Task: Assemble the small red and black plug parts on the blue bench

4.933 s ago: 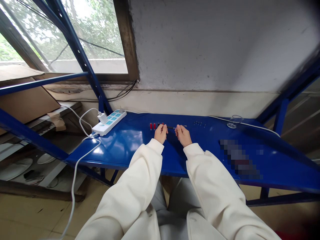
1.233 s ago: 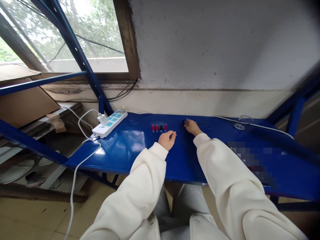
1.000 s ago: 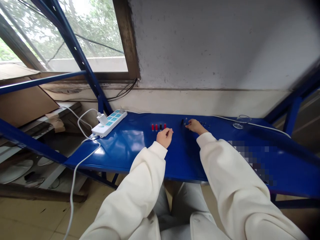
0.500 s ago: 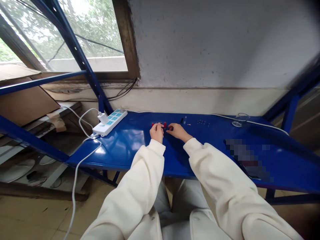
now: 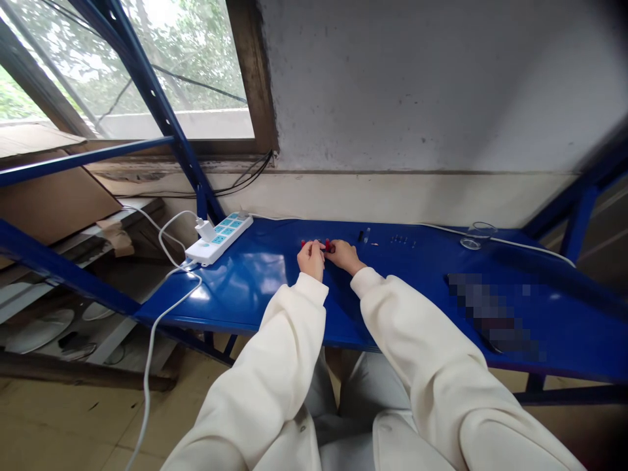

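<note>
Over the blue tabletop (image 5: 265, 288) my two hands are close together, fingertips nearly touching. My left hand (image 5: 311, 259) is closed on a small object with red ends; one red end (image 5: 303, 243) shows past its fingers. The other red end (image 5: 328, 244) sticks up between the two hands. At that end my right hand (image 5: 345, 256) has its fingers pinched together; whatever lies inside them is hidden. Behind it on the table are a small black piece (image 5: 360, 235) and a small clear piece (image 5: 367, 235).
Several tiny parts (image 5: 400, 239) lie farther right, before a clear cup (image 5: 471, 243). A white power strip (image 5: 223, 237) with a plugged-in charger and cable stands at the left. At the right lies a dark, blurred-out flat object (image 5: 490, 314). Blue frame posts (image 5: 161, 104) rise at the sides.
My right hand has moved left and its fingers have closed in at the red end beside my left hand. The left hand keeps its hold. The view has shifted slightly.
</note>
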Demonstrator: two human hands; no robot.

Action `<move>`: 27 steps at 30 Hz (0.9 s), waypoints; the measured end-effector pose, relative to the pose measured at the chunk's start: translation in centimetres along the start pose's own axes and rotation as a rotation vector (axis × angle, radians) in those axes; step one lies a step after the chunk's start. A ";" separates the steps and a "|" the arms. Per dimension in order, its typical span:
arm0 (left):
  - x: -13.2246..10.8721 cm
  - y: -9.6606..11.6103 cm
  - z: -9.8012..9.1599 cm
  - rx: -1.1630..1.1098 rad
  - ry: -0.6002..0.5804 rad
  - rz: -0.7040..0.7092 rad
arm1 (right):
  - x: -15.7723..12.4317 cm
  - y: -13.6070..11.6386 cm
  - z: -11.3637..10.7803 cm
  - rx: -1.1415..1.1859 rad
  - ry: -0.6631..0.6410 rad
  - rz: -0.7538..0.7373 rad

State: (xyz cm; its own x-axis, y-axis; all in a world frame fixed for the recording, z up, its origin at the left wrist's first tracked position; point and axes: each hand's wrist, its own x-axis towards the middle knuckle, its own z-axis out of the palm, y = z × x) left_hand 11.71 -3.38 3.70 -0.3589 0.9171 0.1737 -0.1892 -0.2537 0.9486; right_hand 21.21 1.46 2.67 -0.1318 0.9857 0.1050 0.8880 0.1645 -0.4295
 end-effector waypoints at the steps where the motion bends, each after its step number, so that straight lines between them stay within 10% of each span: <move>1: 0.0 0.0 0.0 0.001 0.001 0.002 | 0.0 -0.1 0.1 -0.001 0.008 0.003; 18: -0.5 -0.3 0.3 0.132 -0.210 0.222 | -5.9 -0.7 -5.4 -0.295 0.449 -0.305; 27: -0.2 -0.1 0.1 -0.025 -0.396 0.004 | -7.0 1.3 -3.1 0.316 0.594 -0.032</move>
State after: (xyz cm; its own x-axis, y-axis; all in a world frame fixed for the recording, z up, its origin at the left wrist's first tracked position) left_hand 11.92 -3.50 3.64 0.0194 0.9625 0.2708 -0.2121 -0.2607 0.9418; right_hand 24.66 -5.34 4.18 0.1892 0.8073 0.5590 0.7040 0.2853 -0.6504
